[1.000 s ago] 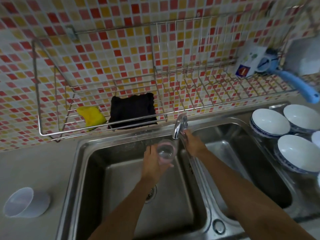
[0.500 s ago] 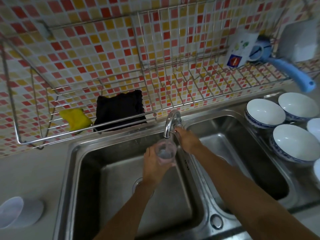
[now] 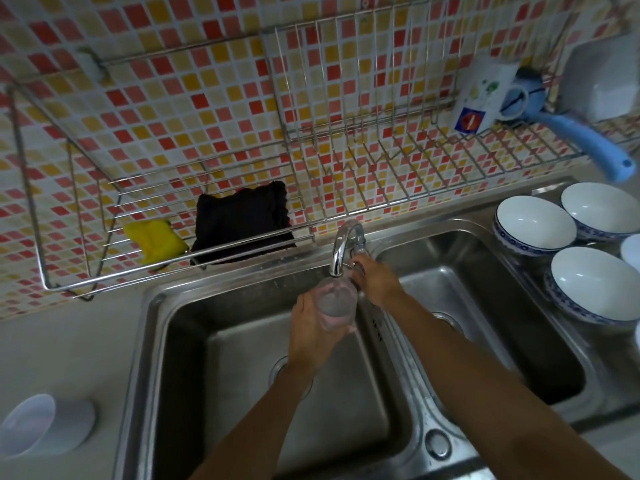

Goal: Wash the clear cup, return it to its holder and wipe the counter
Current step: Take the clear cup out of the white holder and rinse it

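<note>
Clear cup (image 3: 336, 303) was raised beneath spout (image 3: 337, 268) for filling; left hand (image 3: 313, 323) fingers wrapped around it; right hand (image 3: 375, 284) fingers closed on tap lever.

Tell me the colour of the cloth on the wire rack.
Black cloth, seen in the head view, beside a yellow sponge.

Dim kitchen light, soft focus (edges bowed)

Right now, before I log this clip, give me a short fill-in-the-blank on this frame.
1. The left hand holds the clear cup under the ____.
2. The right hand rests on the tap's ____.
3. Beside the yellow sponge in the wire rack sits a ____ cloth.

Missing: spout; handle; black
</note>
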